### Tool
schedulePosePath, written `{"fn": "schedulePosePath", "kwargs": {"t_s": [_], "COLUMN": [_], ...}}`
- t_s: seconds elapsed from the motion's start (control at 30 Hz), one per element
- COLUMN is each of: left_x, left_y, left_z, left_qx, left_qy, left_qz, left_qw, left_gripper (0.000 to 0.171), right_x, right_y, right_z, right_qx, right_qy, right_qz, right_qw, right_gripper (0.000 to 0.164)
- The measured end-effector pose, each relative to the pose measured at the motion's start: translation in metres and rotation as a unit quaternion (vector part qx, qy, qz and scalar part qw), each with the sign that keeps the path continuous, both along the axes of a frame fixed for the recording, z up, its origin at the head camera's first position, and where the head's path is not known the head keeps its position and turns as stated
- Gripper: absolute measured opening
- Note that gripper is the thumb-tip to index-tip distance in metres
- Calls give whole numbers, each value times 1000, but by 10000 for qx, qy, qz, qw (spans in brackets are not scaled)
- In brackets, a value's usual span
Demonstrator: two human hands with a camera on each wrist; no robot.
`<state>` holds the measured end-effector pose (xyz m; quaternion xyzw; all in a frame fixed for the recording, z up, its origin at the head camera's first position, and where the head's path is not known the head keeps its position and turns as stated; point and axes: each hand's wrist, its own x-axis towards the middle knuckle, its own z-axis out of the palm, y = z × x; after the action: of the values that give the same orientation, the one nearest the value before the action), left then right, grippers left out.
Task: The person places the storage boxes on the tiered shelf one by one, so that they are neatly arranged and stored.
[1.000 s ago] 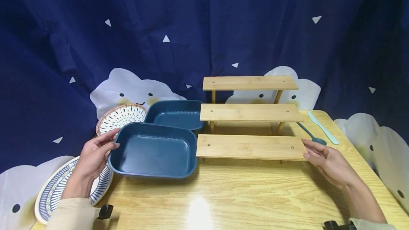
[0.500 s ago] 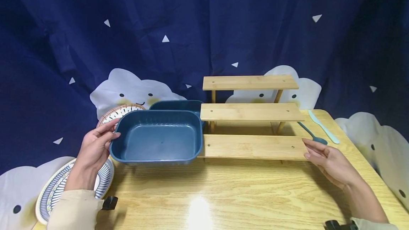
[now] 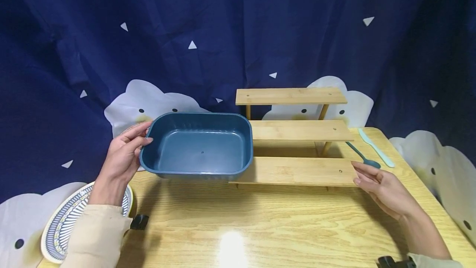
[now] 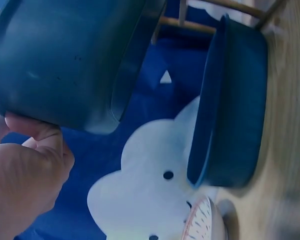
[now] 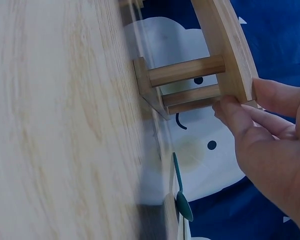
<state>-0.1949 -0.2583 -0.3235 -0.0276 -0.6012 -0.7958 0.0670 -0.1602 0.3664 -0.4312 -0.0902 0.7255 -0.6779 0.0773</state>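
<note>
Fingers of the left hand (image 3: 122, 156) are pinched on the dark-blue rectangular plastic tray (image 3: 201, 150), now shifted right, aloft at the pale wooden three-tier rack (image 3: 297, 171), not yet set down; the rack's near right end is gripped by the right hand (image 3: 384, 185).

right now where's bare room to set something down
The widest bare patch is the front of the table, between the blue-patterned plate and the right hand, before the wooden rack. The rack's top shelf is bare too. Back left is crowded: the left hand holds a blue bin before a second bin and dish.
</note>
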Motion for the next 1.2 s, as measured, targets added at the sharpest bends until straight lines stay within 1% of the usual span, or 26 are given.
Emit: {"fn": "schedulePosePath", "kwargs": {"t_s": [0.13,0.2,0.4,0.5,0.73,0.9,0.97,1.2], "left_x": [-6,-9,-18,-24,-37,-49,-53,-73], "left_y": [14,21,38,47,67,83,90,116], "left_z": [5,7,9,11,11,16,19,27], "left_qx": [221,302,546,565,436,468,458,667], "left_qy": [-39,-32,-265,-272,-278,-122,-75,59], "left_qz": [32,28,-188,-278,-316,-515,-543,-504], "left_qw": [9997,9995,9980,9976,9982,9975,9974,9965], "left_gripper": [42,42,41,43,56,57,57,56], "right_x": [-1,-1,-1,-1,0,0,1,0], "right_y": [0,0,0,0,0,0,0,0], "right_z": [0,-2,-2,-1,1,1,1,0], "right_qx": [112,54,24,24,148,171,142,16], "right_qy": [-30,28,105,102,66,45,24,51], "right_qz": [-25,35,152,122,112,92,80,123], "right_qw": [9999,10000,9998,9999,9998,9998,9999,9999], "right_gripper": [70,67,67,67,70,70,69,69]}}
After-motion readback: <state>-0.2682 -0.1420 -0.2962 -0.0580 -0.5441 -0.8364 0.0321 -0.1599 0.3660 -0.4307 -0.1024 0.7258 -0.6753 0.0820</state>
